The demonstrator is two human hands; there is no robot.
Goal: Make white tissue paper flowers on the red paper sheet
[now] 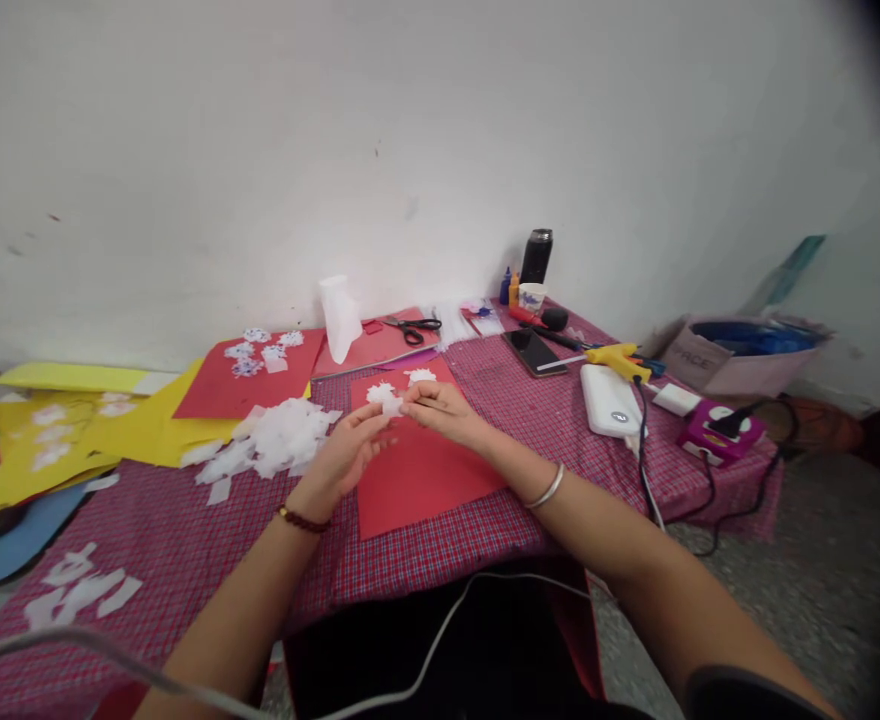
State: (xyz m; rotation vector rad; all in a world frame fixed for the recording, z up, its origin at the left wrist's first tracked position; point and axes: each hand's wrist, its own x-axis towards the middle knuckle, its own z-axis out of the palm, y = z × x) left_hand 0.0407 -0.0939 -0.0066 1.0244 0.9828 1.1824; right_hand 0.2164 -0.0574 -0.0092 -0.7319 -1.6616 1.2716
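Both hands meet over a red paper sheet (417, 490) on the checked tablecloth. Between them is a small white paper piece (391, 405). My left hand (357, 440) pinches its left side with thumb and forefinger. My right hand (444, 412) is closed at its right side, fingers curled together. White frilly paper flowers (420, 376) lie on the far part of the red sheet, just beyond my fingers. To the left spreads a heap of white paper pieces (279, 440).
Scissors (414, 328) and a white paper roll (341, 318) are at the back. On the right are a phone (534, 352), yellow glue gun (620, 358), white power bank (609, 402) and purple power strip (721, 430) with cables. Yellow sheets (162, 425) lie left.
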